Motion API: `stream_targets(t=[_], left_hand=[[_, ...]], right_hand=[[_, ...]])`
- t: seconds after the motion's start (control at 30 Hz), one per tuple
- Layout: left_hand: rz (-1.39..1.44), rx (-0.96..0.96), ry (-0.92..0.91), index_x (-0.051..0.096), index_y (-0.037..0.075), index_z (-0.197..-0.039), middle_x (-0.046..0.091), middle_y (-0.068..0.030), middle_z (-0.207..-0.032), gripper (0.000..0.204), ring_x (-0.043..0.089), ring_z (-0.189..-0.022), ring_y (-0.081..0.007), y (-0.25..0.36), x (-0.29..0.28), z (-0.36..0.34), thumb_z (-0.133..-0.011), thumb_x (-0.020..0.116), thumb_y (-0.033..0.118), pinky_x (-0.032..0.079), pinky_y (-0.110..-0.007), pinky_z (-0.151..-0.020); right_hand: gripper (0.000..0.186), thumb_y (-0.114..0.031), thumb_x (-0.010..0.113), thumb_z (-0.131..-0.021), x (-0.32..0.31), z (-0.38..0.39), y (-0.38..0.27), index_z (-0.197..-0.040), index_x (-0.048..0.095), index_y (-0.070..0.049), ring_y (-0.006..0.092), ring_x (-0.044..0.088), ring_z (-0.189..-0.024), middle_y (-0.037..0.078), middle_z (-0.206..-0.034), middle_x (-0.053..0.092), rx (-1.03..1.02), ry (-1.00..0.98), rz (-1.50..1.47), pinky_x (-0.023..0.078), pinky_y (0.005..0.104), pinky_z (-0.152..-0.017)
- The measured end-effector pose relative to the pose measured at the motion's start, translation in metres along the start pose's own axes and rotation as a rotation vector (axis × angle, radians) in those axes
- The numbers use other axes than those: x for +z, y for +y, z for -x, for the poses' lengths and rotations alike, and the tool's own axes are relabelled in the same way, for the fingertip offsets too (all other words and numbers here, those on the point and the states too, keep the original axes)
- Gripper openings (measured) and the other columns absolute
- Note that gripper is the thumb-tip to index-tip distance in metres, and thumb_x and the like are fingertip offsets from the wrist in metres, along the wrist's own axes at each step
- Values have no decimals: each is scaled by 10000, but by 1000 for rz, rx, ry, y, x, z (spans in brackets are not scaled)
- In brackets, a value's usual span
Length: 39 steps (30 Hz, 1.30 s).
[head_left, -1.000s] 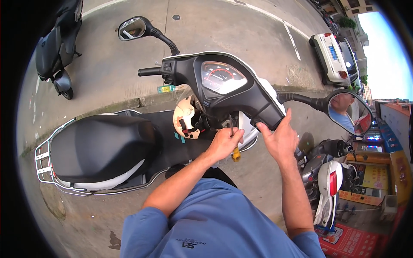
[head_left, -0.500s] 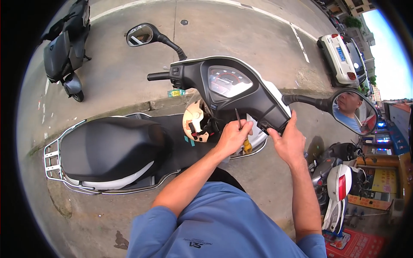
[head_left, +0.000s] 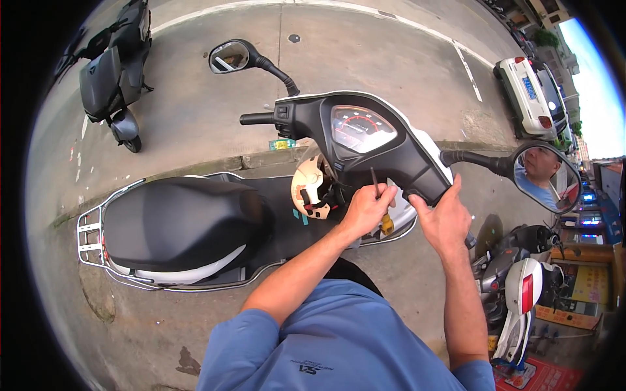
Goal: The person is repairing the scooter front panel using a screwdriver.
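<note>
The left hand (head_left: 366, 210) pinches a yellow-handled tool (head_left: 387, 225) (dark shaft (head_left: 373, 176) toward the handlebar cover (head_left: 407, 156)) just below that cover; the right hand (head_left: 447, 225) clasps its right end. A cream helmet (head_left: 308, 174) is below-left of it.

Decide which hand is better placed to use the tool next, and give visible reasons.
Probably the left hand: it grips the tool, dark shaft pointing away. The right hand is occupied at the handlebar, apart from the tool.
</note>
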State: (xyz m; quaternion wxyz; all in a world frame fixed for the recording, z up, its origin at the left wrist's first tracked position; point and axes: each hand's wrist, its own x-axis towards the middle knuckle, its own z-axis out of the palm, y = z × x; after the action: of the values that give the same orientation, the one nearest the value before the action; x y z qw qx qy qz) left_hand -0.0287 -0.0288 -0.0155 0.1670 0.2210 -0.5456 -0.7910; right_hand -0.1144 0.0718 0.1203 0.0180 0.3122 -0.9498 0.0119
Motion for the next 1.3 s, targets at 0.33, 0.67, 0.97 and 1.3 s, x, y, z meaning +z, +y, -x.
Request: stream_targets(t=[0.33,0.67,0.97,1.3], left_hand=[[259,-203,399,584,65,-749,470,34,-591,351,391,-496,-56,-25,-91,38,-999,549,308,313,-237,-450],[230,-104,510,575,73,-798,496,28,-597,319,401,-487,-54,-37,-133,37,-1010,548,309,317,-218,-454],[206,-170,418,554,62,-772,486,19,-594,337,389,-485,-68,-46,-111,44,-1010,542,300,316,-244,-468],[211,-158,415,547,77,-792,478,21,-585,285,399,-489,-69,-48,-114,40,-997,568,273,322,-242,-469]], right_hand=[[937,-391,733,-805,-1,0,26,-1425,242,111,442,644,-953,294,-1060,640,-147,-1,-137,491,494,-842],[982,-461,746,-785,-6,-2,7,-1423,247,94,422,647,-1012,275,-1068,660,8,-63,-37,476,471,-885],[998,-484,745,-783,-2,2,7,-1410,253,117,414,658,-960,274,-1043,660,-20,-25,-21,502,470,-841],[938,-427,734,-797,-5,-1,5,-1406,265,111,422,655,-971,280,-1063,655,7,-48,-38,499,482,-852]])
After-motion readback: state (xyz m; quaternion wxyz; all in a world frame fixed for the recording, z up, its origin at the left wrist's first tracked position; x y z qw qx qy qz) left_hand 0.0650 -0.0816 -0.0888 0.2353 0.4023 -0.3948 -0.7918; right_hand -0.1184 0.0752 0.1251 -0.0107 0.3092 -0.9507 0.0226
